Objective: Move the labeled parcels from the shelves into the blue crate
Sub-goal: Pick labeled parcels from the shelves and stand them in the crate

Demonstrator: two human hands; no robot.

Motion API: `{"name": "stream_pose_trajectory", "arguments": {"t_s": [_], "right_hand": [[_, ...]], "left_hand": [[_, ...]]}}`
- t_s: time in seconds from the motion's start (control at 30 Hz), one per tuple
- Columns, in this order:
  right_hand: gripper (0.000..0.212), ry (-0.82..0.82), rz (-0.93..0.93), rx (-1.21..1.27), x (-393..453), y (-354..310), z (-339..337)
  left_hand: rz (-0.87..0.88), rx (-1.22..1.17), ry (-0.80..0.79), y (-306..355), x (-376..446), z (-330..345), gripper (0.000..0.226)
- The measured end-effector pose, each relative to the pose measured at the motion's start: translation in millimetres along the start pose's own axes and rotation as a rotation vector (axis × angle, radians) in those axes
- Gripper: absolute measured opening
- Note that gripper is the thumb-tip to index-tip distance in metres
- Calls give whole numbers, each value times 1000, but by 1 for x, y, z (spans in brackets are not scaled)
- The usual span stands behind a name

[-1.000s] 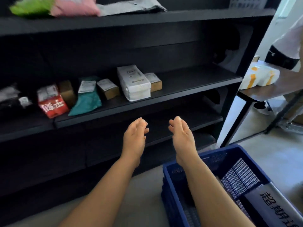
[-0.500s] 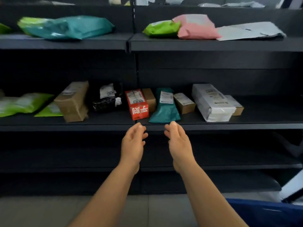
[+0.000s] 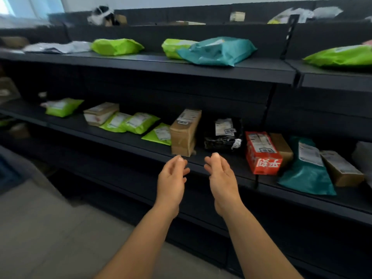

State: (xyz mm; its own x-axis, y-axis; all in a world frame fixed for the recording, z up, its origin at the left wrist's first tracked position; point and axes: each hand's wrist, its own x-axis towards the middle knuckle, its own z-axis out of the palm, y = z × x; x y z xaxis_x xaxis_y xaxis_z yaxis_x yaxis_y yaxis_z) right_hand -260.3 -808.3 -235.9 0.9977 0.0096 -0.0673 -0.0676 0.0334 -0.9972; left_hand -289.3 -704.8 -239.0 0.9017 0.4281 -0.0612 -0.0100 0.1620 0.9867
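My left hand (image 3: 172, 178) and my right hand (image 3: 222, 179) are held out side by side, palms facing each other, fingers apart and holding nothing. They hover just in front of the middle shelf (image 3: 141, 143), below a tall brown cardboard parcel (image 3: 185, 132) with a white label. To its right lie a black labeled bag (image 3: 222, 135), a red box (image 3: 261, 153), a teal mailer (image 3: 306, 168) and brown boxes (image 3: 340, 168). Left of it lie several green labeled mailers (image 3: 138, 122). The blue crate is out of view.
The upper shelf (image 3: 201, 67) carries green mailers (image 3: 115, 46), a large teal bag (image 3: 217, 50) and grey bags (image 3: 58, 47). Dark lower shelves (image 3: 201, 208) run below the hands. Grey floor (image 3: 50, 228) lies at lower left, with a dark blue object (image 3: 8, 174) at the left edge.
The view has swung left along the shelves; the blue crate has left the frame. Both empty hands now face the tall brown parcel rather than the teal mailer.
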Motion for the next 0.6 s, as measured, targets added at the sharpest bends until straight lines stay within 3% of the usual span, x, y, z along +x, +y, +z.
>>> {"name": "stream_pose_trajectory", "arguments": {"t_s": [0.2, 0.6], "right_hand": [[42, -132, -12, 30, 26, -1, 67], [46, -304, -13, 47, 137, -9, 177]], "left_hand": [[41, 9, 137, 13, 34, -47, 31], [100, 11, 333, 36, 161, -91, 25]]}}
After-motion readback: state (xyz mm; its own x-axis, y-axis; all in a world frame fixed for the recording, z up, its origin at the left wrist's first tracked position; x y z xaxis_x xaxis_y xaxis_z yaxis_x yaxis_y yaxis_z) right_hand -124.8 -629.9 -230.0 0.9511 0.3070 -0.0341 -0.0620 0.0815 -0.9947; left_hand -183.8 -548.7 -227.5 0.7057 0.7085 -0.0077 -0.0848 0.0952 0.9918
